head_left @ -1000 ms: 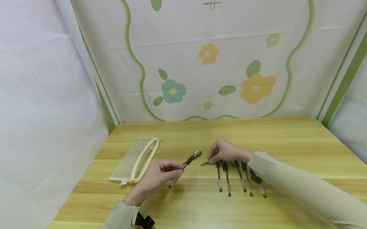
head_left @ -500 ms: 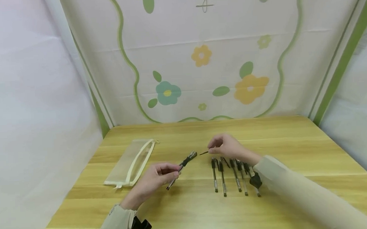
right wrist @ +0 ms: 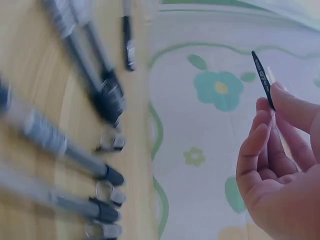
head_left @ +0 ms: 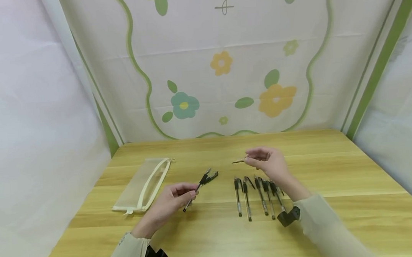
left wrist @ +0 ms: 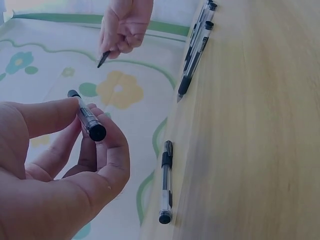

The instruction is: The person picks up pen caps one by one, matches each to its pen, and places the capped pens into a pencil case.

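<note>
Left hand (head_left: 176,197): thumb and fingers are closed together on a pen (head_left: 203,180), with only the barrel's thickness between them. The grip is taken along the barrel, behind the black rubber section. The bare tip projects past the fingers, pointing up and away from the person; the dark end plug sticks out on the near side. The pen is tilted and held clear of the table (head_left: 210,235).

Right hand (head_left: 267,162): thumb and forefinger are pinched on one end of a slim, dark pen cap (right wrist: 262,77), the other fingers curled beneath. The cap's free end juts beyond the fingertips towards the left hand. Faint lettering runs along its side. It is in the air, apart from the pen in the left hand.

On the table, a second pen (left wrist: 166,187) lies flat just beyond the left hand's fingers, touched by neither hand. Below the right hand at least five uncapped pens (head_left: 247,199) lie roughly side by side, tips away from the person, with loose caps (right wrist: 112,194) near those tips. A pale mesh pouch (head_left: 134,185) with a cream zip lies beside the left hand, on its outer side.
</note>
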